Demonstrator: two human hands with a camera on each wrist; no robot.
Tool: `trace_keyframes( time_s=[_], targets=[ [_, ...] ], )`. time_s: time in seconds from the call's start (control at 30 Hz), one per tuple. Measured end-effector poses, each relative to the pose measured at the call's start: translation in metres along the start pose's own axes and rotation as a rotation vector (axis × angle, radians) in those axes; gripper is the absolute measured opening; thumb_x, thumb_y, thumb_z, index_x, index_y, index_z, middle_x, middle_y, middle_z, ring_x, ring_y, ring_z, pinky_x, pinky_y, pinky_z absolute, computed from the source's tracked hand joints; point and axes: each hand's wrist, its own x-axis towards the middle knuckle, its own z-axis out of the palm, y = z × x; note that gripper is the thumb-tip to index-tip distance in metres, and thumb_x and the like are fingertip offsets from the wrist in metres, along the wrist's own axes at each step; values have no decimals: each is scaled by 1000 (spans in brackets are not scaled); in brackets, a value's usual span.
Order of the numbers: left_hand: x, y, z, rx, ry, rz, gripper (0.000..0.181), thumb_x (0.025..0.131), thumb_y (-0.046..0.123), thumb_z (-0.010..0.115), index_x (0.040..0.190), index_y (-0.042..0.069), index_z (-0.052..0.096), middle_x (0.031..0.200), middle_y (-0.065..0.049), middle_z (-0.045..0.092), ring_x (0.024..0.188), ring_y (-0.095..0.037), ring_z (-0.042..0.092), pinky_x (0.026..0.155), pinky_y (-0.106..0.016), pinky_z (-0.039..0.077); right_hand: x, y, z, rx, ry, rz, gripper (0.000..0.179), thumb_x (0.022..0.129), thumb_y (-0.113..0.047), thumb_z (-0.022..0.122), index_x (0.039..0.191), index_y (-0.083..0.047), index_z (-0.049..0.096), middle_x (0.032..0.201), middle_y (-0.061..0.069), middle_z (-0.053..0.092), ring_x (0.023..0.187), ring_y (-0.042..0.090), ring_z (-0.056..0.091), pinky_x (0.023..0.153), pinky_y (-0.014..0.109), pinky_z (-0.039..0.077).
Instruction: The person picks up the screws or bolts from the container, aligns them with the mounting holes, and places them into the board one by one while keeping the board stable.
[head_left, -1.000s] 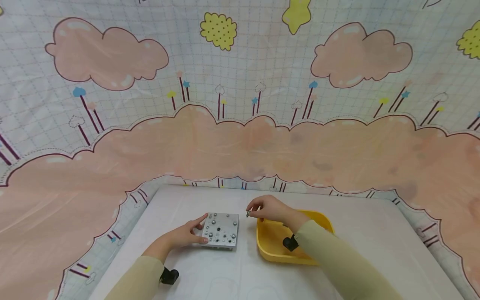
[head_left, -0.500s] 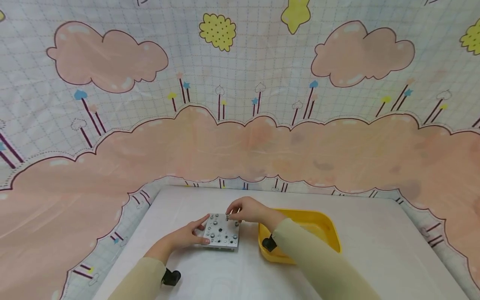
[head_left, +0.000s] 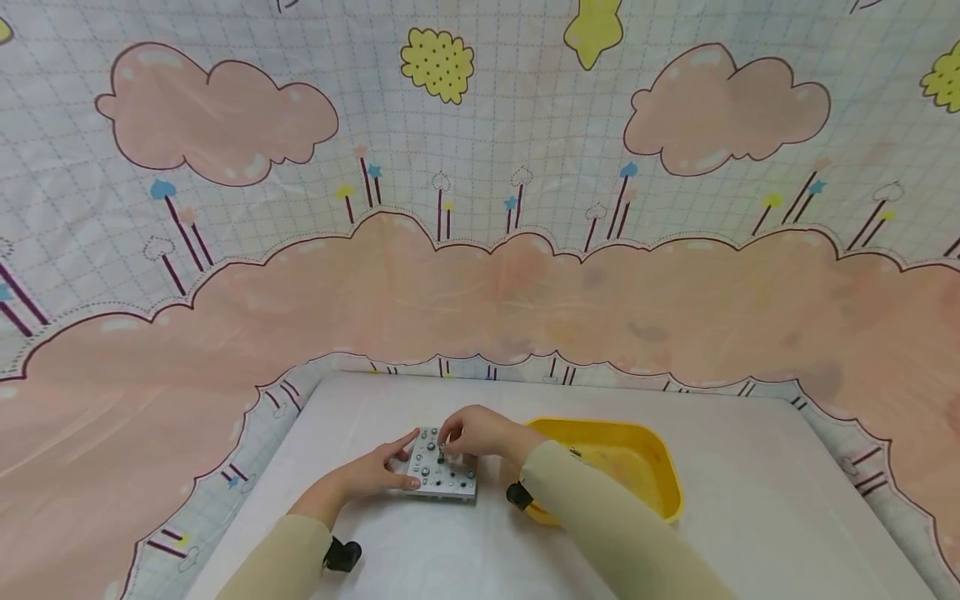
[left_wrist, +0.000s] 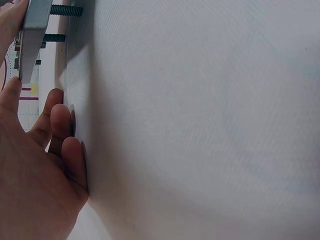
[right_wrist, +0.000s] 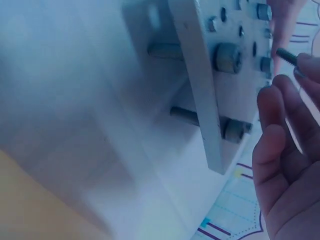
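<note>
A square silver metal plate (head_left: 457, 492) stands slightly raised on the white table, several socket-head screws set in its top. Threaded shanks (left_wrist: 66, 10) stick out underneath, as the left wrist view shows. At its left side my left hand (head_left: 366, 475) holds the plate between thumb and index finger, the other fingers loosely bent near the tabletop. Over the middle of the plate, my right hand (head_left: 483, 432) pinches a small screw (right_wrist: 287, 56), its threaded end pointing at the holed face. The pinching fingertips are partly cut off in the right wrist view.
A yellow tray (head_left: 670, 479) sits right of the plate, partly under the right forearm. Small dark metal pieces (head_left: 575, 452) show by its inner left side. The white table (head_left: 750, 500) ends at a patterned cloth backdrop (head_left: 480, 292).
My right hand has moved left with the screw, from beside the tray to over the middle of the plate. My left hand keeps its hold on the plate's left side.
</note>
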Motion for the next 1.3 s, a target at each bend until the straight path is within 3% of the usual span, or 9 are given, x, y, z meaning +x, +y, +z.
trace_keyframes(
  time_s=[0.47,0.9,1.3],
  targets=[
    [1,2,-3,2,-15,-6,98,79,44,82,158,29,26,130,-7,49,98,-21,47,85,-43,39,3,-4,13,-101,20,51,8,92,-18,71,94,-25,75,84,-4,60,71,12,56,66,24,48],
    [0,3,-3,11,-10,-2,97,80,42,82,158,28,26,129,-7,49,98,-21,46,84,-42,38,9,-6,20,-217,13,25,12,92,-22,72,102,-25,77,82,-7,60,70,10,54,64,23,46],
    [1,2,-2,12,-23,6,98,80,44,81,159,26,25,131,-10,49,101,-24,47,88,-47,39,-2,-2,6,-106,29,-1,15,92,-24,72,107,-26,76,88,-8,61,80,13,55,72,25,48]
  ],
)
